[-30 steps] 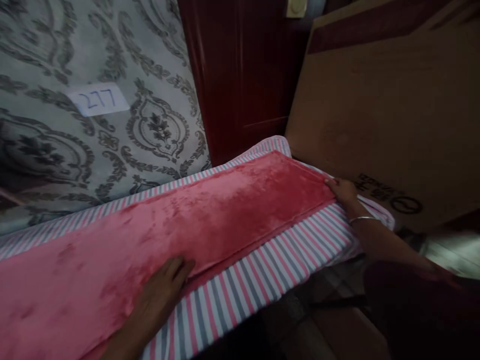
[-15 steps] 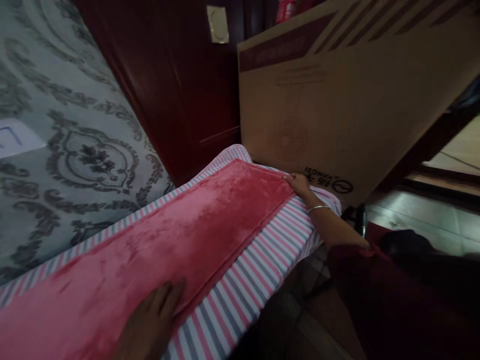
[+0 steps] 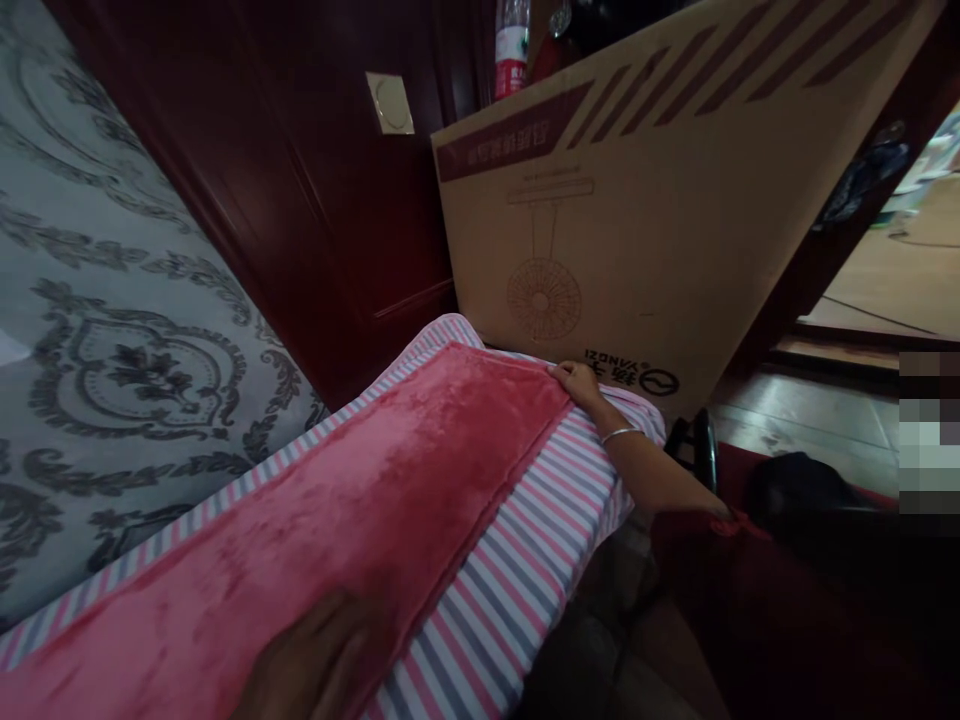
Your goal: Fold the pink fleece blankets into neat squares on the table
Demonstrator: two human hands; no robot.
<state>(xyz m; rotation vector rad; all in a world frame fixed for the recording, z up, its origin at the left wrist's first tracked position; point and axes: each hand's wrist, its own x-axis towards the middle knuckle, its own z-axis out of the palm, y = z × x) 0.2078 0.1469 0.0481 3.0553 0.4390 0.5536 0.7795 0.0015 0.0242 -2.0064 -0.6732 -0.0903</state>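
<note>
A long strip of red plush cloth (image 3: 360, 480) lies flat and lengthwise on a striped cloth (image 3: 487, 590) of pink, grey and white. At the strip's far right corner, my right hand (image 3: 581, 387) is closed on the edge, thumb and fingers pinching the fabric. My left hand (image 3: 311, 655) rests on the plush near the bottom of the view, fingers stretched out and somewhat blurred, holding nothing. Part of the strip's near end runs out of view at the lower left.
A large cardboard box (image 3: 637, 230) stands just beyond the far end, with a plastic bottle (image 3: 512, 60) behind its top edge. Patterned wallpaper (image 3: 142, 370) and a dark red wooden panel (image 3: 322, 150) border the left side. Tiled floor (image 3: 795, 410) shows at right.
The view has shifted, so more of the box and the bottle show. My left hand has slid slightly over the plush; my right hand keeps hold of the same corner.
</note>
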